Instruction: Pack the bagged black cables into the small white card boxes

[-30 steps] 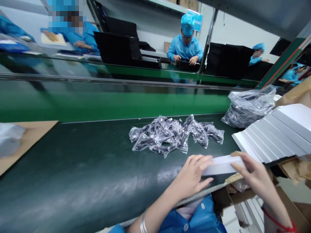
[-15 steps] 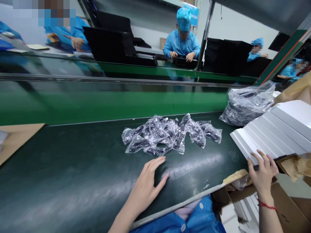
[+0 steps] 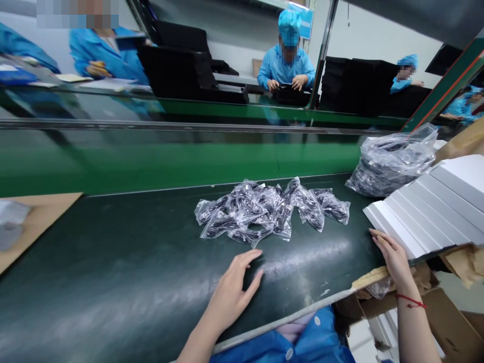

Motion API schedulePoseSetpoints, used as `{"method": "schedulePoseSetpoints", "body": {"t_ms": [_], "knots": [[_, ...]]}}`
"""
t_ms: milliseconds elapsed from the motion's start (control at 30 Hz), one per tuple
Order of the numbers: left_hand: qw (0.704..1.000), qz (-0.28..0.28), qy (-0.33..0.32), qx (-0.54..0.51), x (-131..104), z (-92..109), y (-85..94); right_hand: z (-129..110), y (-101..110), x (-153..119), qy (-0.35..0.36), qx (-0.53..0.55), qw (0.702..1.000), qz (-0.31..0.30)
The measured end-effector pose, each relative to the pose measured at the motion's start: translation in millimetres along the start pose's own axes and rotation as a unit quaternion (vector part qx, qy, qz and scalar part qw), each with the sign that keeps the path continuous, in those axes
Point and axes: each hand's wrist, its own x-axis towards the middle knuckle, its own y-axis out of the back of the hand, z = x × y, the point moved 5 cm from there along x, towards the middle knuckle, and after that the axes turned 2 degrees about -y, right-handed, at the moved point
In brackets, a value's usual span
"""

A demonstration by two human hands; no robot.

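Green worktop [image 3: 132,262], two hands [image 3: 232,290] [image 3: 392,256], one packet pile [image 3: 272,205]

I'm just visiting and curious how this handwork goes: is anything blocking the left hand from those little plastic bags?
Nothing visible does. The bagged black items lie just beyond the fingertips of the left hand, with only the dark green work surface showing between. The white boxes are off to the right.
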Motion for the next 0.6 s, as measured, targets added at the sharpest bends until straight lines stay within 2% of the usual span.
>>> {"method": "schedulePoseSetpoints", "body": {"t_ms": [100,200,300,433,533,600], "knots": [[1.000,0.001,-0.014,-0.003,0.2,4.3,0.4,2.4,-4.7,-7.7,-0.016,-0.003,1.000,0.024],[0.999,0.027,-0.033,-0.009,0.5,7.5,5.2,-1.7,-9.9,-11.9,-0.013,-0.011,1.000,0.024],[0.996,0.054,-0.060,-0.029,2.0,12.8,11.9,-6.4,-13.5,-13.9,0.006,-0.020,1.000,0.015],[0.988,0.105,-0.088,-0.064,1.1,19.4,22.3,-11.6,-12.7,-20.5,0.045,-0.040,0.997,0.039],[0.985,0.127,-0.081,-0.084,-2.7,18.5,26.7,-24.4,-8.8,-21.3,0.087,-0.063,0.992,0.065],[0.985,0.131,-0.077,-0.075,-4.6,17.3,27.3,-44.4,-2.9,-10.6,0.123,-0.085,0.985,0.088]]}}
